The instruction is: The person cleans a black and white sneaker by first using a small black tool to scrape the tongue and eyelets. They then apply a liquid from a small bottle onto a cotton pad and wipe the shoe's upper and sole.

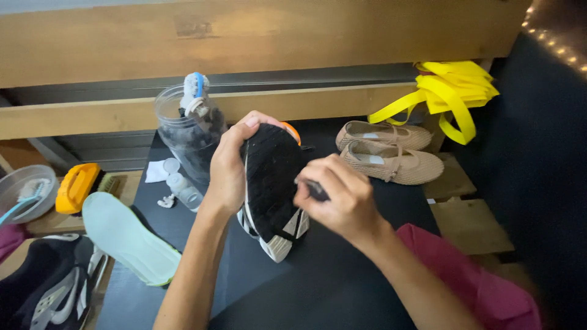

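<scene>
Above a dark tabletop (330, 287), the left hand (227, 168) grips a sneaker (272, 183) sole-up, fingers wrapped round its toe. The right hand (342, 198) closes its fingers on a small dark tool (317, 191) touching the sole. A pale green insole (125, 235) lies nearby.

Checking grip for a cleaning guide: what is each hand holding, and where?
Left hand grips the sneaker near its toe; right hand pinches a small dark tool.
</scene>
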